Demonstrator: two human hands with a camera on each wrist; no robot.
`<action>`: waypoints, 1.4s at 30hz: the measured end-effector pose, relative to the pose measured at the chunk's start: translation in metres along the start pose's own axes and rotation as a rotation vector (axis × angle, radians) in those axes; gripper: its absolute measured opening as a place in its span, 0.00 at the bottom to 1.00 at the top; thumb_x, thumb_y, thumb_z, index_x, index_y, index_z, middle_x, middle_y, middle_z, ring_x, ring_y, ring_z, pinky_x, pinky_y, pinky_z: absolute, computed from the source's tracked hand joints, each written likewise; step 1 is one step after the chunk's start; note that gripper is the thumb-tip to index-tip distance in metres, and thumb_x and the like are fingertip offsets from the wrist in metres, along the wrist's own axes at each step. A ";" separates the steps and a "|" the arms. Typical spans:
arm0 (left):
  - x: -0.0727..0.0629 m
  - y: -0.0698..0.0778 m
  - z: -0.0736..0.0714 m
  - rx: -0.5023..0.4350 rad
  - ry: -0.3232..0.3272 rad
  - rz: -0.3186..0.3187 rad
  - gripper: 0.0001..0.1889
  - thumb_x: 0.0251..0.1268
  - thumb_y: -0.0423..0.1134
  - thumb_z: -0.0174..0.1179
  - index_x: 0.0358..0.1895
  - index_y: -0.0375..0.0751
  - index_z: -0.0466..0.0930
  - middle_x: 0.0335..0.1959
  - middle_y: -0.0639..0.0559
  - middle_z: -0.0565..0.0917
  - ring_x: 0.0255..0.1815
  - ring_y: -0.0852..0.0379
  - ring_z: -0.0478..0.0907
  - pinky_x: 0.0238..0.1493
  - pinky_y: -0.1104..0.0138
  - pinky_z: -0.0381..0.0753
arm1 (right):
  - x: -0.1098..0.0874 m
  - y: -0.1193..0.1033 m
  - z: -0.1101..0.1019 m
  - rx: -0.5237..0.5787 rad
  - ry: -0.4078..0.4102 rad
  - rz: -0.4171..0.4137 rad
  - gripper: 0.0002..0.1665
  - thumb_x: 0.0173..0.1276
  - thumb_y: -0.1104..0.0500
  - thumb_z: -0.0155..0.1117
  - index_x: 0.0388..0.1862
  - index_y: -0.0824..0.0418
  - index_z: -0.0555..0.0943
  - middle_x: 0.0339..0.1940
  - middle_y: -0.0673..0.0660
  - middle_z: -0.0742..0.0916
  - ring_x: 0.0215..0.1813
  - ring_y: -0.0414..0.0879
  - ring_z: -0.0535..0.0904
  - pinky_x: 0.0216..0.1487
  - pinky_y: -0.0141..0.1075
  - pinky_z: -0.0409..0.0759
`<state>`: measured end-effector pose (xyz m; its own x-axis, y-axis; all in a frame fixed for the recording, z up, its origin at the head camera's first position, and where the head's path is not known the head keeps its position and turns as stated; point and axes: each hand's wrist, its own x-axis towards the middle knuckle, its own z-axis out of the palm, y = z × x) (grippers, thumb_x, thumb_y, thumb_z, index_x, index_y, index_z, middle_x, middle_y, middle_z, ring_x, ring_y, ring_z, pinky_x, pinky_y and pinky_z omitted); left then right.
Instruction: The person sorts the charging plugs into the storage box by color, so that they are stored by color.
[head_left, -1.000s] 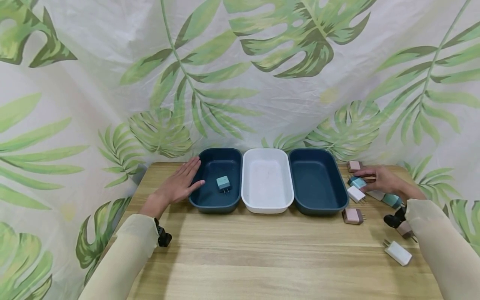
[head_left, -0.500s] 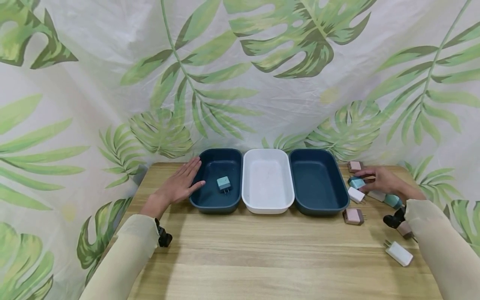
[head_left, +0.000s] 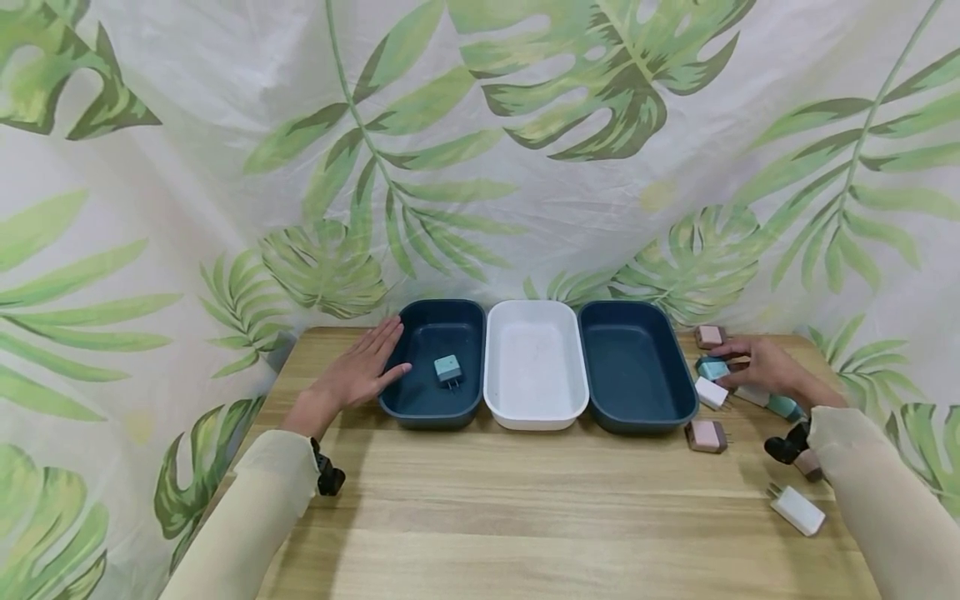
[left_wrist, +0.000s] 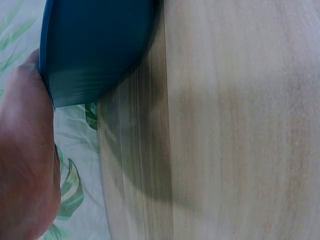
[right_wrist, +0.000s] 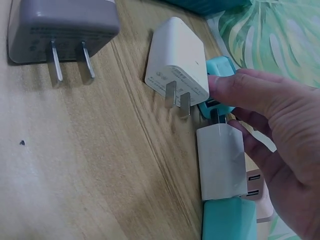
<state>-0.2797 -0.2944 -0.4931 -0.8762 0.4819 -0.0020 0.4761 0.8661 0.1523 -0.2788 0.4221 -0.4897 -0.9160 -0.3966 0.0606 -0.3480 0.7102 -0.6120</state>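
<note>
left hand [head_left: 352, 367] fingers straight, thumb spread, resting on left rim of left navy tray [head_left: 420, 393], gripping nothing. loose teal charger [head_left: 447, 367] inside, prongs toward viewer. white tray [head_left: 534, 358] next, then right navy tray [head_left: 637, 358]. held teal charger [head_left: 712, 369] on table just right of that, pinched between curled thumb and fingers of right hand [head_left: 772, 368], small gap between tips. long axis roughly left-right; prongs point right, toward white block [right_wrist: 221, 162]. white charger [right_wrist: 178, 60] just beside, fine print on prong face, too small to read.
</note>
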 end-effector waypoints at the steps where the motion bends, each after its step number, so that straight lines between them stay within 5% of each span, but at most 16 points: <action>1: 0.000 0.001 0.000 -0.001 -0.001 -0.001 0.45 0.85 0.65 0.40 0.87 0.35 0.42 0.89 0.40 0.40 0.89 0.41 0.37 0.86 0.44 0.44 | -0.001 0.000 0.000 -0.019 0.010 0.004 0.26 0.58 0.66 0.83 0.56 0.70 0.88 0.57 0.73 0.86 0.46 0.42 0.84 0.38 0.28 0.82; 5: 0.001 0.003 -0.001 0.005 -0.006 -0.004 0.45 0.86 0.64 0.40 0.87 0.35 0.40 0.89 0.40 0.40 0.89 0.40 0.37 0.86 0.44 0.43 | -0.003 -0.001 0.001 -0.045 0.035 0.020 0.26 0.58 0.65 0.84 0.55 0.70 0.88 0.56 0.73 0.87 0.48 0.49 0.86 0.40 0.26 0.82; 11: 0.003 0.004 -0.001 0.014 -0.008 -0.007 0.44 0.86 0.63 0.41 0.87 0.35 0.40 0.89 0.40 0.40 0.89 0.40 0.37 0.86 0.44 0.42 | -0.006 -0.005 -0.002 -0.016 0.073 0.030 0.27 0.61 0.66 0.82 0.59 0.73 0.85 0.54 0.73 0.87 0.47 0.36 0.83 0.41 0.25 0.83; 17: 0.004 0.003 -0.002 0.011 -0.018 -0.007 0.44 0.86 0.63 0.41 0.87 0.35 0.40 0.89 0.40 0.39 0.89 0.41 0.37 0.86 0.44 0.42 | -0.010 -0.012 -0.007 -0.010 0.097 0.081 0.30 0.65 0.62 0.80 0.63 0.74 0.83 0.57 0.74 0.85 0.49 0.46 0.85 0.40 0.26 0.83; 22: 0.003 0.004 -0.005 0.011 -0.019 -0.005 0.44 0.86 0.63 0.41 0.87 0.34 0.41 0.89 0.40 0.40 0.89 0.40 0.37 0.86 0.44 0.43 | -0.012 -0.016 -0.010 0.010 0.133 0.080 0.29 0.65 0.63 0.80 0.62 0.74 0.83 0.54 0.74 0.87 0.46 0.38 0.85 0.38 0.25 0.83; 28: 0.003 0.001 -0.004 -0.001 0.003 0.015 0.46 0.85 0.66 0.39 0.87 0.33 0.43 0.89 0.38 0.42 0.89 0.38 0.39 0.85 0.41 0.46 | -0.011 -0.024 -0.015 -0.067 0.142 0.125 0.32 0.68 0.52 0.80 0.65 0.68 0.84 0.56 0.71 0.88 0.52 0.62 0.87 0.40 0.26 0.82; 35: 0.003 0.000 -0.006 0.047 -0.025 -0.006 0.45 0.86 0.64 0.40 0.87 0.33 0.42 0.89 0.39 0.41 0.89 0.39 0.38 0.86 0.43 0.44 | -0.008 -0.036 -0.020 -0.118 0.167 0.125 0.33 0.66 0.47 0.80 0.64 0.64 0.86 0.54 0.67 0.88 0.51 0.59 0.87 0.40 0.28 0.81; 42: 0.002 0.003 -0.004 0.069 -0.024 -0.006 0.44 0.86 0.63 0.40 0.87 0.34 0.41 0.89 0.39 0.41 0.89 0.39 0.39 0.86 0.43 0.45 | -0.008 -0.046 -0.022 -0.101 0.162 0.112 0.33 0.67 0.48 0.80 0.65 0.65 0.85 0.57 0.69 0.86 0.54 0.65 0.87 0.40 0.26 0.80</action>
<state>-0.2802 -0.2918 -0.4885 -0.8773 0.4792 -0.0267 0.4757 0.8756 0.0840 -0.2593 0.4054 -0.4442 -0.9674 -0.2189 0.1273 -0.2527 0.8023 -0.5408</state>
